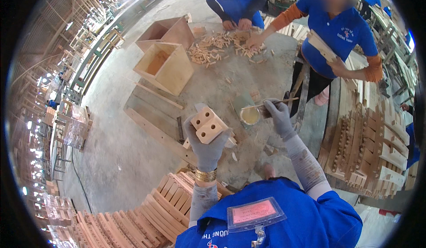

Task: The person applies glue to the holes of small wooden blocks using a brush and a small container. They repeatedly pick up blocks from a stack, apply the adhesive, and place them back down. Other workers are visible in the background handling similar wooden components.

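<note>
Left hand: the gloved left hand (pixel 207 146) is closed round the lower end of a short wooden block (pixel 208 124), held upright with its drilled end face turned up; two round holes show in that face.
Right hand: the gloved right hand (pixel 278 117) pinches a thin brush stick (pixel 270 102), fingers closed on it, its far end lying over the glue pot (pixel 250 115).
Glue pot: a small round tin of pale yellow glue, standing on the table (pixel 213 88) between the two hands, just beside the right one.
Step in hand: it looks like glue is being loaded on the stick, ready for the holes in the block.
Next move: I'd judge the stick has to come across to the block and its tip go squarely into each hole, with the left hand keeping the face level.
Below the hands: stacks of curved wooden slats (pixel 146 212) by the left forearm.
Right of the right hand: rows of drilled wooden parts (pixel 368 146) piled up.
Beyond the hands: an open wooden box (pixel 166 66), then a heap of wooden dowels (pixel 217 46).
Far side: two co-workers in blue shirts; one co-worker's hand (pixel 254 40) is in the dowels.
</note>
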A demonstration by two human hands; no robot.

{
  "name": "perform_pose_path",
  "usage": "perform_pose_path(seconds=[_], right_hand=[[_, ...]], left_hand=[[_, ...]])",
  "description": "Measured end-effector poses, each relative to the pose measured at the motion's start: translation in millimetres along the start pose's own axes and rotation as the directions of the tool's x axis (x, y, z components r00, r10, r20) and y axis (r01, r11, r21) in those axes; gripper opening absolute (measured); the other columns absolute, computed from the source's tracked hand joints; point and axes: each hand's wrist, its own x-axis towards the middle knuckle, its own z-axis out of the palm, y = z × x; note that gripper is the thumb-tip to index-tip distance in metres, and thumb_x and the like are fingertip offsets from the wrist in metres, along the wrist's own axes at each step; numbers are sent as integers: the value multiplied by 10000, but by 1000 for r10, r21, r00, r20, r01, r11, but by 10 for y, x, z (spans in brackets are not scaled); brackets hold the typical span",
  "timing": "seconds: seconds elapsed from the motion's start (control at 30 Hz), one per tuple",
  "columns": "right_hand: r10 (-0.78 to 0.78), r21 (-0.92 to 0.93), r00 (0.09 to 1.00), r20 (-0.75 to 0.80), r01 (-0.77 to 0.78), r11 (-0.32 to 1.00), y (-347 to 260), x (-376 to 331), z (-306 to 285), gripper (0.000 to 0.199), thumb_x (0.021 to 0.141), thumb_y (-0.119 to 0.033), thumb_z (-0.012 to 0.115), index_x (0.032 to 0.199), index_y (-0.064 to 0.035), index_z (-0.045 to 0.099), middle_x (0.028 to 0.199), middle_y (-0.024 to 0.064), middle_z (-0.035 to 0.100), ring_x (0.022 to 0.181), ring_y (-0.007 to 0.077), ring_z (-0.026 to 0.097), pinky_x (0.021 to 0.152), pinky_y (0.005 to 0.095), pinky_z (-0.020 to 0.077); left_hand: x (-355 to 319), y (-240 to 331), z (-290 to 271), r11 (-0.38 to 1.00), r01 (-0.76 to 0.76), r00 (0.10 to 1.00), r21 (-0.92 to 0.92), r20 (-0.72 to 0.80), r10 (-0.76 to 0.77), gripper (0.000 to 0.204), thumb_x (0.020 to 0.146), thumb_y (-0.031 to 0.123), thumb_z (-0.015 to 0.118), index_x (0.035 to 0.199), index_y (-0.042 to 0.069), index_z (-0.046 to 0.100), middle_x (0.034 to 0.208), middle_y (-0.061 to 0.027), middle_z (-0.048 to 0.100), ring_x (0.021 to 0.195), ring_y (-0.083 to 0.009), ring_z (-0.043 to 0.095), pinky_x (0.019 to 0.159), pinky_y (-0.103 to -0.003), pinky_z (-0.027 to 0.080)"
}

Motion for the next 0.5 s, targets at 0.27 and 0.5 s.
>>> perform_pose_path(seconds=[0.27, 0.5], right_hand=[[-355, 27, 914, 199, 357, 934, -1610, -111, 551, 154, 902, -158, 603, 925, -8, 632, 724, 17, 614, 588, 58, 565, 513, 198, 439], [-455, -251, 728, 513, 634, 732, -2059, -305, 1048, 133, 843, -116, 671, 861, 14, 650, 611, 7, 567, 540, 43, 532, 479, 216, 409]], left_hand=[[33, 114, 198, 988, 95, 994, -121, 61, -88, 766, 570, 47, 849, 1174, 75, 380, 1109, -66, 471, 987, -162, 517, 824, -299, 501], [47, 111, 175, 998, -66, 995, -4, 69, 66, 681, 631, 59, 827, 1148, 53, 384, 1048, -83, 519, 909, -150, 566, 772, -292, 512]])
